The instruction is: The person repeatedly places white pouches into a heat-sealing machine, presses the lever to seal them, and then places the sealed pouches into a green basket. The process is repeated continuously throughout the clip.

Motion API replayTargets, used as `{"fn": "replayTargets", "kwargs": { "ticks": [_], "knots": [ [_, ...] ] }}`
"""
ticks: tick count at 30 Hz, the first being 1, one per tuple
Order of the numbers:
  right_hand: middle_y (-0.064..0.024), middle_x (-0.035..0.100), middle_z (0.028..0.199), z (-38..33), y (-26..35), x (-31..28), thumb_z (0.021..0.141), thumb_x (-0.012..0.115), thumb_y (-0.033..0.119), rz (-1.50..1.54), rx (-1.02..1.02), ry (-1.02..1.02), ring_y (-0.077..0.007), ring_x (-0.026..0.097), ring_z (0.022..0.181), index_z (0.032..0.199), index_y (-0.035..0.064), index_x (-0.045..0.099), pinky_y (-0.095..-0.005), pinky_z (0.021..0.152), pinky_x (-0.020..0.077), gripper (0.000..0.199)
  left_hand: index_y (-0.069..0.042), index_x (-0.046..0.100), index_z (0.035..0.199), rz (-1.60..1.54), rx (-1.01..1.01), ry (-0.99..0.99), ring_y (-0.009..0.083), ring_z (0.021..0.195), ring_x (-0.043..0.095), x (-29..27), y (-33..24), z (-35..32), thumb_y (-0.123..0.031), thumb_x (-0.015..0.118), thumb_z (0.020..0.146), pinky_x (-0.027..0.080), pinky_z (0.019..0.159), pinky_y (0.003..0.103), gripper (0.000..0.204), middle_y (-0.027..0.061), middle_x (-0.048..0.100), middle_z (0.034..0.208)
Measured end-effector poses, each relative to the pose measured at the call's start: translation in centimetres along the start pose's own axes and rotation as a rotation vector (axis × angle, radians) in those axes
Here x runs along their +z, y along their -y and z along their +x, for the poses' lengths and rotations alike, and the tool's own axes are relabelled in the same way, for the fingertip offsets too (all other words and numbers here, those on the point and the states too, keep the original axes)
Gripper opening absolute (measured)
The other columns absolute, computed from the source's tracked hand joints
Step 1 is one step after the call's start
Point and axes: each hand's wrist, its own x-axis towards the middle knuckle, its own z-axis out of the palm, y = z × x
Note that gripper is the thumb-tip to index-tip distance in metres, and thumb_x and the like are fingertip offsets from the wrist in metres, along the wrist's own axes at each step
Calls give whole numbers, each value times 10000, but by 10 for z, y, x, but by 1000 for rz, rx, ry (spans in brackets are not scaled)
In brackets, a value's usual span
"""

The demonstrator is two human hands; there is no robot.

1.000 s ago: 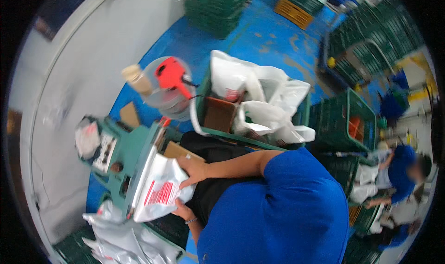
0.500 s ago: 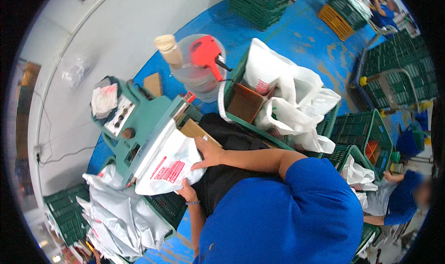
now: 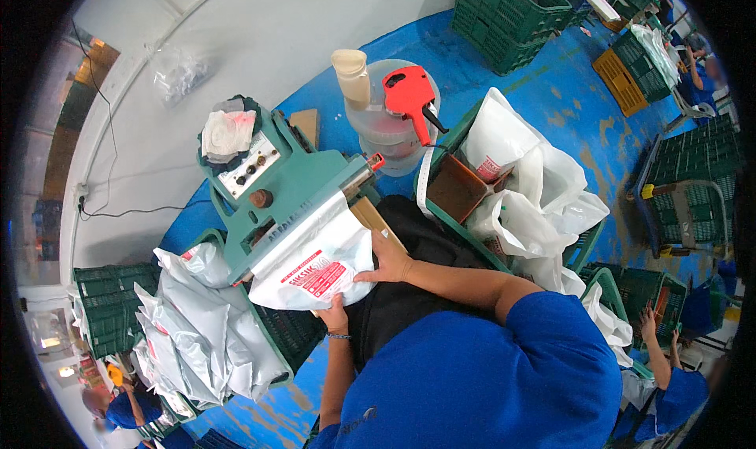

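A white plastic bag (image 3: pixel 315 274) with red print lies against the long front bar of a green impulse sealer (image 3: pixel 303 173). Its upper edge reaches the bar; I cannot tell whether it is clamped there. My right hand (image 3: pixel 388 260) grips the bag's right edge, thumb on top. Lower down, my left hand (image 3: pixel 335 317), with a bracelet at the wrist, pinches the bag's near edge. Beneath the right hand a brown cardboard piece (image 3: pixel 376 219) shows by the sealer's end.
To the left, a green crate (image 3: pixel 276 331) carries a pile of filled grey-white bags (image 3: pixel 205 323). On the right a green crate (image 3: pixel 504 260) holds open white bags and a brown box (image 3: pixel 453 187). A red label gun (image 3: pixel 409 101) rests on a clear bucket (image 3: pixel 394 142) behind. Co-workers sit farther off.
My view has shifted, so the scene sits further right and slightly different in tilt. Both hands still hold the bag at the sealer. A co-worker at the right has raised their hands.
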Motion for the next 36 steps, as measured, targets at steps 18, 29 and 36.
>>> {"fn": "replayTargets", "kwargs": {
  "ticks": [18, 29, 36],
  "knots": [
    [-203, 494, 1216, 0, -5, 6, 609, 839, 393, 145, 33, 36, -335, 489, 1150, 1283, -30, 389, -393, 977, 383, 914, 38, 578, 1104, -117, 65, 97, 194, 951, 597, 8, -20, 2, -70, 712, 766, 471, 854, 340, 380, 102, 638, 1049],
    [-190, 496, 1240, 3, 11, 7, 636, 832, 326, 230, 34, 36, -314, 487, 1159, 1287, -29, 388, -387, 974, 384, 864, 9, 535, 1174, 11, 63, 159, 209, 1008, 579, 4, -31, 6, -164, 725, 790, 456, 899, 352, 462, 99, 612, 1111],
    [-139, 516, 1111, -10, 0, 3, 777, 714, 299, 232, -21, -135, -257, 515, 1010, 1270, -31, 412, -337, 932, 391, 666, 18, 542, 1165, 17, 109, 123, 217, 1012, 580, 6, -39, 7, -133, 699, 801, 452, 902, 348, 424, 104, 620, 1097]
  ]
}}
